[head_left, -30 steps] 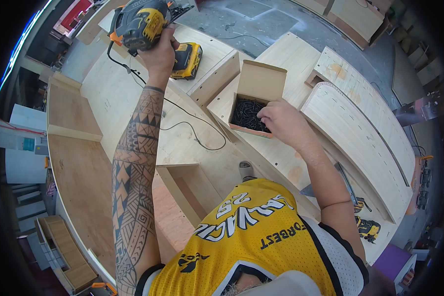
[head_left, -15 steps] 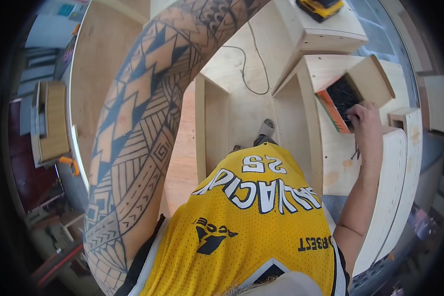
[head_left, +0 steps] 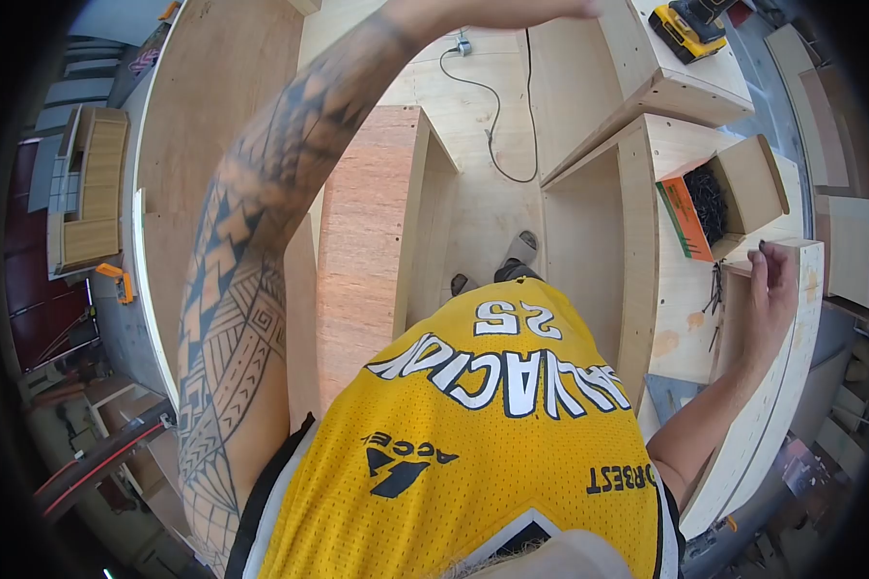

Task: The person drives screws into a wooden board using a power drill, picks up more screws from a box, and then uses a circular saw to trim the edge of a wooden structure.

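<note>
My left hand [head_left: 526, 10] reaches across the top of the view at the end of my tattooed forearm. The upper edge cuts most of it off, so its fingers and anything in them are hidden. My right hand [head_left: 774, 282] is raised beside an open cardboard box [head_left: 684, 220] of black screws [head_left: 707, 203]. Its fingertips are drawn together, with a tiny dark bit at the tips that is too small to name. Several loose black screws [head_left: 715, 289] lie on the pale wooden panel [head_left: 681, 323] below the box.
A yellow and black cordless drill [head_left: 690, 34] rests on a wooden cabinet at the upper right. Open wooden carcasses flank my feet, including a reddish-faced one [head_left: 372, 212] on the left. A black cable [head_left: 497, 116] runs across the plywood between them.
My right hand has come out of the screw box and moved right and slightly down. My left forearm has swung up and left, bringing part of the hand into view.
</note>
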Available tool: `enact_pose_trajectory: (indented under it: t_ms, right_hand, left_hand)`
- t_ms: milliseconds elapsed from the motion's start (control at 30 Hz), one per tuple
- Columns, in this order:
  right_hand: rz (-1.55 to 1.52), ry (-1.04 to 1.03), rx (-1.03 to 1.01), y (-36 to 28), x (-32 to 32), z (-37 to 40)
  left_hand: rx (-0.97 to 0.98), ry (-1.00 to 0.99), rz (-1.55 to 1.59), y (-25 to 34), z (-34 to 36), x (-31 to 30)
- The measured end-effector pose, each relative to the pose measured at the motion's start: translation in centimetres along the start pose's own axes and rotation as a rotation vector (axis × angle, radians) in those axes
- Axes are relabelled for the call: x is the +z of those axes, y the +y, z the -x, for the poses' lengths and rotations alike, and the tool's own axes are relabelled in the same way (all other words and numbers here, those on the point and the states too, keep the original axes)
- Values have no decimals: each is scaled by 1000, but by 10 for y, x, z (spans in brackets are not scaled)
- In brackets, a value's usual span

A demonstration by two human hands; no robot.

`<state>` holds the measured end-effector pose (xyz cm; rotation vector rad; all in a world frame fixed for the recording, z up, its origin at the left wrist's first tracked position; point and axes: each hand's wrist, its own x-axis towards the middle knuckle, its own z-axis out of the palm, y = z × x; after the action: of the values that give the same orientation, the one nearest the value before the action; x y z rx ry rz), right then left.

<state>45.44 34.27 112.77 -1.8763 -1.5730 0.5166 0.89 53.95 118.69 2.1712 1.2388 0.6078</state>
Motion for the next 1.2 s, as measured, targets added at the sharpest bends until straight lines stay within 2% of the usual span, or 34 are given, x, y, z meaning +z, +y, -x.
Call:
enact_pose_trajectory:
  t_ms: [33,67,133,200,267,300,367,433,467,500,533,567,667,733,800,867,1000,1067,1133,1167,1200]
  right_hand:
    - [-7,54,13,8,-12,3]
    - [100,16,89,6,-16,14]
    - [199,-37,87,29,-19,31]
    - [390,-139,97,58,-18,46]
    - [424,-123,100,73,-11,69]
    - [445,-99,107,77,-10,74]
    - [447,-121,94,63,-10,71]
    - [248,-82,150,27,0,72]
    - [254,-89,134,19,12,71]
    - [125,-89,17,6,27,68]
    - [-10,-93,-102,-6,45,63]
    - [-29,-151,-149,-31,66,62]
    - [-24,-438,-282,-102,133,65]
    - [-75,-584,-382,-109,183,50]
    - [-79,-723,-399,-110,235,41]
    - [-10,-842,-472,-106,284,32]
    - [13,-1015,-472,-87,383,17]
    - [36,-1074,-494,-73,437,13]
    - [-60,-1121,-332,-51,496,0]
    - [-68,-1159,-350,-53,514,-3]
    - [-151,-1181,-150,-54,526,-4]
  left_hand:
    - [-72,-13,90,-9,24,5]
    - [-104,-17,69,-27,49,10]
    - [-152,18,64,-73,100,34]
    - [-291,48,184,-120,162,55]
    - [-357,128,247,-151,230,80]
    - [-488,174,317,-157,266,91]
    - [-707,287,439,-164,336,113]
    - [-864,448,539,-168,403,138]
    - [-933,546,586,-167,432,152]
    - [-941,562,597,-162,460,166]
    - [-1032,689,581,-155,482,180]
    - [-1123,818,563,-148,502,193]
    - [-1226,923,584,-129,548,229]
    - [-1256,947,562,-117,562,247]
    - [-1291,981,531,-107,581,268]
    - [-1306,1002,344,-99,600,283]
    - [-1446,1095,197,-66,633,312]
    - [-1692,990,-56,-46,654,336]
    - [-1818,1027,-86,-16,659,354]
    - [-1914,1042,-105,-1,662,363]
    - [-1959,1044,-122,17,664,369]
